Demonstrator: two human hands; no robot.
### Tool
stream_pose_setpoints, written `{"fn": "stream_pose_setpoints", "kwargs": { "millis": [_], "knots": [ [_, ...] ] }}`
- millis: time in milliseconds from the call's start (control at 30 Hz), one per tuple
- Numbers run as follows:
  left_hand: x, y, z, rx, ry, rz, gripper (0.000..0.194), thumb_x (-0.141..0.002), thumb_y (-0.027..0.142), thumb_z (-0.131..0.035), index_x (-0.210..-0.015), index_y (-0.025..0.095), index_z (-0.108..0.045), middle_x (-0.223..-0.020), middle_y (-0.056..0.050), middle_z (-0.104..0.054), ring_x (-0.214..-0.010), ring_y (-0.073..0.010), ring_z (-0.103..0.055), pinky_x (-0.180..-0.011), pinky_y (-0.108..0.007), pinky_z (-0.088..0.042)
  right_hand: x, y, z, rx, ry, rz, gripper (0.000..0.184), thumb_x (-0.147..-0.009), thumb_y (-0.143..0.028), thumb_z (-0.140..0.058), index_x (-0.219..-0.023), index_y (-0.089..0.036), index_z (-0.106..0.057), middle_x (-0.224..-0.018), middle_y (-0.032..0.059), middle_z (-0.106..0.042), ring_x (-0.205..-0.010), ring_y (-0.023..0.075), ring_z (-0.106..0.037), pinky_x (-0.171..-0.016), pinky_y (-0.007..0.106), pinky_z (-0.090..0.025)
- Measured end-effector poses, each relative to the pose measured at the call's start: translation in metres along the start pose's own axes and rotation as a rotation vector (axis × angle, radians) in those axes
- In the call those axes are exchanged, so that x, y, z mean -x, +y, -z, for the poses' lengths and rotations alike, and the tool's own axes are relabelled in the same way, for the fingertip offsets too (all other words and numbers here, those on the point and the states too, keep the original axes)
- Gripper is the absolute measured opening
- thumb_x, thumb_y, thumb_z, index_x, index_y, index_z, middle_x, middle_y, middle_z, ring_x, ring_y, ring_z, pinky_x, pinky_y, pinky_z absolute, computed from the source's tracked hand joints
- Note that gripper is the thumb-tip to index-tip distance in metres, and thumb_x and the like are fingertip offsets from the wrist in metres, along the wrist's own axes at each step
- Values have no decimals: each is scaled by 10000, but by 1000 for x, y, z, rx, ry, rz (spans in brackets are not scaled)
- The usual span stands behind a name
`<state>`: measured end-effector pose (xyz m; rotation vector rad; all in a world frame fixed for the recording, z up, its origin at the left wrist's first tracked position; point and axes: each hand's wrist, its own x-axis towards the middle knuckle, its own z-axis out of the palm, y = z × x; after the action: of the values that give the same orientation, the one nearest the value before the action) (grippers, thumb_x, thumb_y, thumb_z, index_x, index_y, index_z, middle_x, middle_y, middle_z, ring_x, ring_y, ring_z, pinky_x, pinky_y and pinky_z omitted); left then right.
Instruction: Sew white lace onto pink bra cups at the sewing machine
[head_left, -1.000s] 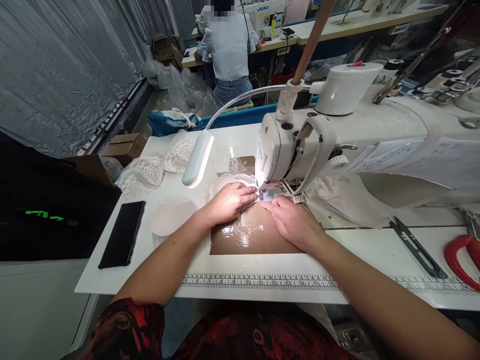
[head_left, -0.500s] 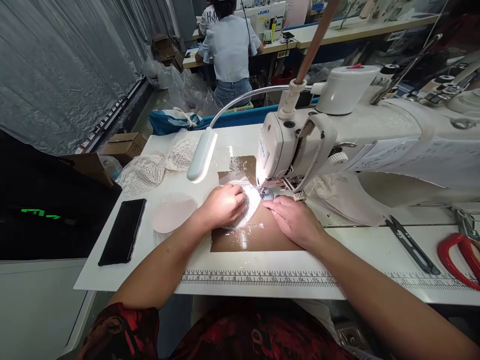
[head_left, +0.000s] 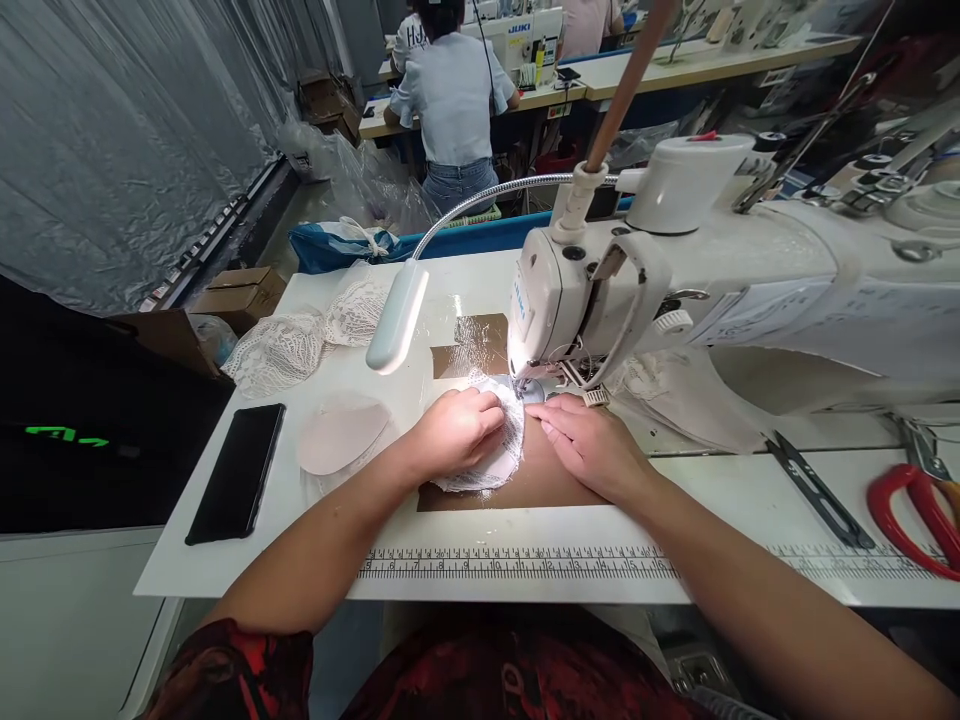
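Observation:
Under the needle area of the white sewing machine (head_left: 551, 300) lies a rounded white lace cup piece (head_left: 508, 455), its scalloped edge close to the presser foot. My left hand (head_left: 461, 430) has its fingers curled down on this piece, pinching it, and covers much of its left part. My right hand (head_left: 589, 440) rests flat beside the presser foot with fingers stretched out, on the brown tape (head_left: 555, 480) stuck to the table. It holds nothing; its fingertips lie just right of the lace edge.
Left on the table are a black phone (head_left: 236, 475), a beige cup piece (head_left: 341, 435) and white lace cups (head_left: 277, 350). A lamp (head_left: 397, 318) hangs over the work. Thread snips (head_left: 817, 490) and red-handled scissors (head_left: 911, 510) lie right. A person (head_left: 454, 100) sits ahead.
My left hand has drawn the lace cup piece back from the needle and turned it, so more of it shows over the brown tape. My right hand has hardly moved.

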<state>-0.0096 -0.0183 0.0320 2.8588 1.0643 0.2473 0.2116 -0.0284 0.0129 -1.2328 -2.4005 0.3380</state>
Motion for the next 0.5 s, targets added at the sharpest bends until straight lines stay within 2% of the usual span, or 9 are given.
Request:
{"fn": "stream_pose_setpoints", "kwargs": {
  "millis": [133,200,367,500],
  "knots": [
    [-1,1,-3,-42,6,-27,316,-947,279,-389,-1130,147,-610,-1157,-108,-628,-894,-205,-575,-728,-333,-441,-1,-2,-2,62,-34,18,376,-882,-115,-365,-1094,-178,-670,-919,75,-668,-787,180,-574,-688,286,-408],
    [-1,1,-6,-89,2,-35,344,-947,281,-392,-1197,149,-589,-1245,-105,-602,-892,-209,-576,-714,-336,-439,-2,-3,-3,108,-65,24,392,-863,-90,-366,-1103,-166,-667,-894,76,-650,-771,178,-559,-673,281,-389],
    [-2,0,-12,-150,3,-38,370,-945,294,-402,-1228,150,-591,-1298,-108,-580,-863,-213,-568,-699,-343,-442,-3,-6,-5,238,-121,10,407,-851,-86,-364,-1111,-172,-666,-809,61,-600,-690,173,-501,-626,284,-324],
    [-4,-2,-13,-146,18,-37,390,-935,302,-419,-1247,131,-578,-1313,-117,-566,-867,-218,-556,-730,-356,-446,-5,-9,-5,304,-130,-34,405,-846,-85,-369,-1101,-177,-670,-824,67,-610,-666,174,-479,-608,299,-282]
  ]
}}
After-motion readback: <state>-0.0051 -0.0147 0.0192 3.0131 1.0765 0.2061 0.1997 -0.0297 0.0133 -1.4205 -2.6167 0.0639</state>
